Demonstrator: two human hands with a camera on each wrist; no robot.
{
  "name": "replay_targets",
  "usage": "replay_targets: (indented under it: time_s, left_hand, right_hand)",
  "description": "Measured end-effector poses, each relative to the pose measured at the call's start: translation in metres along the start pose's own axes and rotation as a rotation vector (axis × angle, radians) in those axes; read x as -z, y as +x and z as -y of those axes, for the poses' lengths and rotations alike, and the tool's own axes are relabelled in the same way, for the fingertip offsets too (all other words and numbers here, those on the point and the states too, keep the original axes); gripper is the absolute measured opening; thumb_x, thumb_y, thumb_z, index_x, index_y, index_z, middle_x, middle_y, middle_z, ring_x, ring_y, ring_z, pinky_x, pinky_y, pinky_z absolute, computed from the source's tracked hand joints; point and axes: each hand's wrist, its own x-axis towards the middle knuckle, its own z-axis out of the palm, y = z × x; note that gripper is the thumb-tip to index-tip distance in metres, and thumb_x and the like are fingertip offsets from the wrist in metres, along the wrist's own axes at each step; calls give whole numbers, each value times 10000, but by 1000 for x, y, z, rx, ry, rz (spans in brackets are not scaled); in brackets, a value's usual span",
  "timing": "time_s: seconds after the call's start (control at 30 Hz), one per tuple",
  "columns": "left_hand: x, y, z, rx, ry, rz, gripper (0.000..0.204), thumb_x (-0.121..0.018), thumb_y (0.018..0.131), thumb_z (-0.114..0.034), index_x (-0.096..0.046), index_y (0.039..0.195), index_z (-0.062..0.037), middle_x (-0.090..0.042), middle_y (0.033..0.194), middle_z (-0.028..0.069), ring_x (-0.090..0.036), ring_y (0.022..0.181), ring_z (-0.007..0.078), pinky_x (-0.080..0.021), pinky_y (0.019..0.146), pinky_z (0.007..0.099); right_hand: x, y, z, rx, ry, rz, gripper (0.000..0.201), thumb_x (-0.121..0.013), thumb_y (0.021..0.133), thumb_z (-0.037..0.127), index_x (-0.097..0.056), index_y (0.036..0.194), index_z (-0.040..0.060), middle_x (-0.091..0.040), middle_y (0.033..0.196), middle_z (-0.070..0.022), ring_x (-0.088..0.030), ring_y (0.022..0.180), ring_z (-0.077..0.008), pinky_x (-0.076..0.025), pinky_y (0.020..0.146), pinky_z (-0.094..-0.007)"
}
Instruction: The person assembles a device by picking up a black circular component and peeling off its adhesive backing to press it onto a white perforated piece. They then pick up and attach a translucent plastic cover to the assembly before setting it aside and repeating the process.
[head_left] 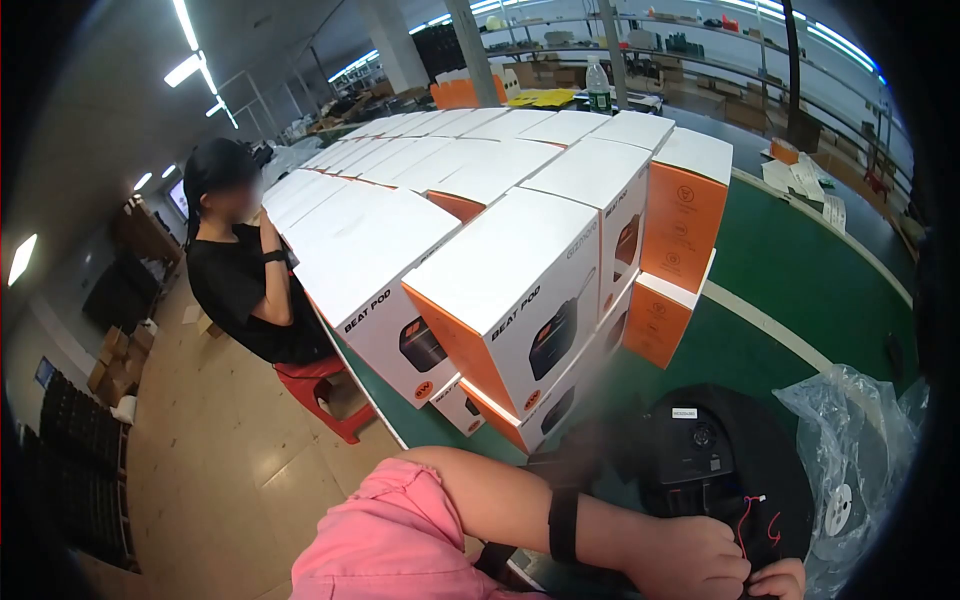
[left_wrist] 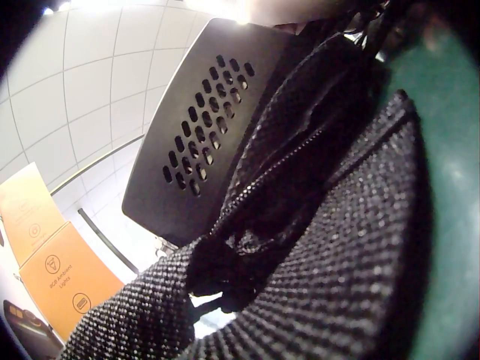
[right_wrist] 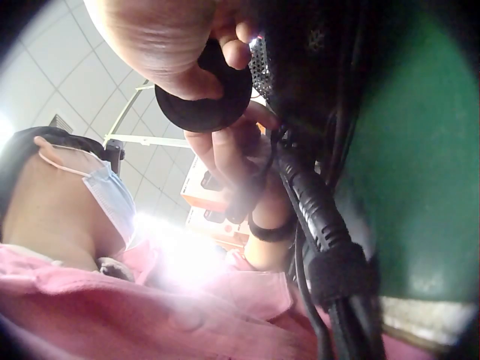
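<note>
A black speaker-like unit (head_left: 705, 445) with a control panel and a small white label lies at the lower right in the head view. Red wires (head_left: 743, 525) with a white connector run over its dark near side. Close to them, the left hand (head_left: 690, 555) has its fingers curled; what they hold is hidden. The right hand (right_wrist: 161, 41) pinches a black round disc (right_wrist: 199, 101), its thumb lying across the face. Just below the disc are the left hand's fingers (right_wrist: 225, 154). Black woven straps (left_wrist: 330, 247) and a slotted black panel (left_wrist: 210, 112) fill the left wrist view.
White and orange boxes (head_left: 545, 270) marked BEAT POD stand stacked over much of the green table (head_left: 800, 280). A clear plastic bag (head_left: 860, 430) lies right of the unit. At the left, a person in black (head_left: 250, 290) sits on a red stool (head_left: 325, 395).
</note>
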Motion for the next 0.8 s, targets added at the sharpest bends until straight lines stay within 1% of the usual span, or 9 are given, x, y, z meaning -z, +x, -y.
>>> replay_targets:
  time_s: [0.4,0.8]
  left_hand:
    - [-1,0,0,-16,11,-9,126,-517,702,-193,-438,636,-121,-418,615,16,-466,542,181,-359,482,292]
    - [0,0,0,-16,43,7,123,-515,714,-213,-447,653,-131,-424,626,8,-467,550,175,-356,486,288]
  right_hand:
    - [0,0,0,-16,21,-5,202,-610,613,-56,-517,781,8,-532,846,-144,-512,781,-272,-391,729,-321]
    - [0,0,1,-13,23,-5,199,-614,620,-49,-513,780,13,-527,848,-139,-507,780,-271,-388,730,-320]
